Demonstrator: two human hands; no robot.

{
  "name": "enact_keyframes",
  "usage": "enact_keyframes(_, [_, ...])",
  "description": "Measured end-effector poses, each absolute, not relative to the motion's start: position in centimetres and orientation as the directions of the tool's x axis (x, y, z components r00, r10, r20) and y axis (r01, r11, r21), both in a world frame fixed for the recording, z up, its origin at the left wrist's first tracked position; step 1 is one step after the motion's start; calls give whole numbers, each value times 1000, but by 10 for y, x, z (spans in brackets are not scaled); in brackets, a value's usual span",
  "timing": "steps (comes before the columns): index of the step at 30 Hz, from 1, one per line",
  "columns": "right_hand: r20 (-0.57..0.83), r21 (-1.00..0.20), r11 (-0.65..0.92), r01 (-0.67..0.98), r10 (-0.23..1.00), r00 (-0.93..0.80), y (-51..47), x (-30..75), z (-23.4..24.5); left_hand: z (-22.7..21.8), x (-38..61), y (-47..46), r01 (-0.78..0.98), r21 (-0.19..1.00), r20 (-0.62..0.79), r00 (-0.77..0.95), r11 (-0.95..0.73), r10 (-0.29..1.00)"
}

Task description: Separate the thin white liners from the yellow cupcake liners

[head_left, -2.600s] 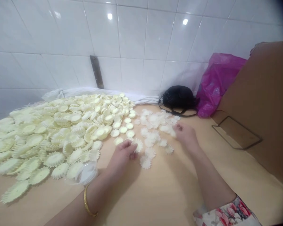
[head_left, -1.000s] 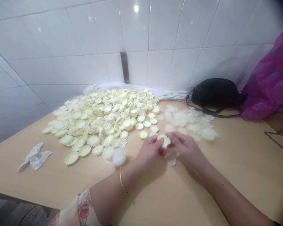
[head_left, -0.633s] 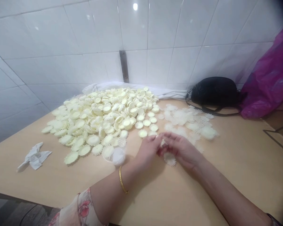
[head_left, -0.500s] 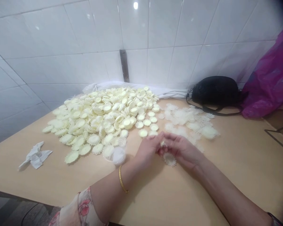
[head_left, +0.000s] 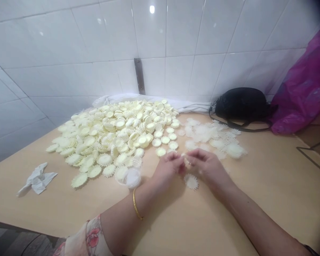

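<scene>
My left hand (head_left: 166, 167) and my right hand (head_left: 206, 167) meet at the fingertips, pinching a small pale toothed piece (head_left: 186, 159) between them. Its shape is mostly hidden by my fingers. A thin white toothed disc (head_left: 191, 181) lies on the table just below my right hand. To the left spreads a large heap of cream plastic gears (head_left: 117, 135), and beyond my right hand lies a looser heap of thin, pale toothed discs (head_left: 210, 137). A gold bangle (head_left: 135, 208) circles my left wrist.
A clear round plastic piece (head_left: 129, 177) rests at the heap's near edge, and crumpled white tissue (head_left: 37, 180) lies on the tan tabletop (head_left: 202, 220). A white cloth (head_left: 149, 99), black bag (head_left: 241, 108) and magenta plastic bag (head_left: 301, 85) line the tiled wall.
The view has swung left since the oldest frame. My hands have come together from apart, and the pale piece between them now shows less. The disc below them stays on the table.
</scene>
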State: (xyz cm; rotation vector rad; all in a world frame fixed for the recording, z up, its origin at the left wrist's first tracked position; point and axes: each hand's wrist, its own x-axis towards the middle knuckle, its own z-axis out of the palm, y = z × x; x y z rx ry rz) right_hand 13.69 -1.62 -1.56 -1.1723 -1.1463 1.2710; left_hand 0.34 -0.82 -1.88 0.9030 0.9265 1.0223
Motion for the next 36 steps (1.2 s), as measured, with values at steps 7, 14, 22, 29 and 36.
enact_keyframes(7, [58,-993,54,-102,998,-40,-14,141,-18,-19,1,-5,-335,903,-178,277,268,944])
enact_keyframes(14, [79,-996,82,33,993,-85,-17,141,-13,-19,2,-7,-318,908,-167,323,273,932])
enact_keyframes(22, [-15,-999,-23,-42,982,-187,-16,143,-18,-14,3,-8,-236,945,-170,239,228,956])
enact_keyframes(29, [85,-989,86,123,996,-12,-17,137,-18,-19,3,-7,-333,900,-198,263,281,944])
enact_keyframes(36, [-6,-979,-46,-199,980,-198,-16,140,-15,-20,3,-6,-381,858,-193,381,343,904])
